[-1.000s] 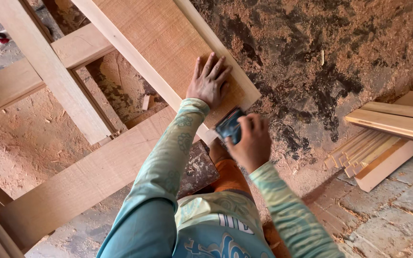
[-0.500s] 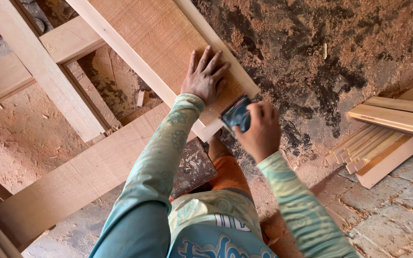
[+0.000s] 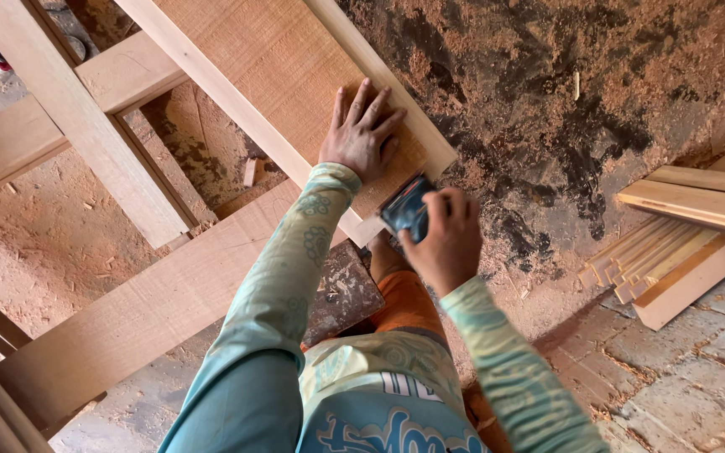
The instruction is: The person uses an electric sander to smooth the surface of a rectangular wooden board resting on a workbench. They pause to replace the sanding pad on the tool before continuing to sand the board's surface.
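**Sanding block near the panel's corner**

I see my left hand (image 3: 361, 134) spread flat on the wooden panel (image 3: 283, 71), fingers open. My right hand (image 3: 442, 239) grips a blue sanding block (image 3: 404, 210) at the panel's near corner; it could slip off the edge or scrape my left hand's knuckles.

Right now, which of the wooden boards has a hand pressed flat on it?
The wide flat panel at top centre. The left hand lies spread on its lower end; the other boards go untouched.
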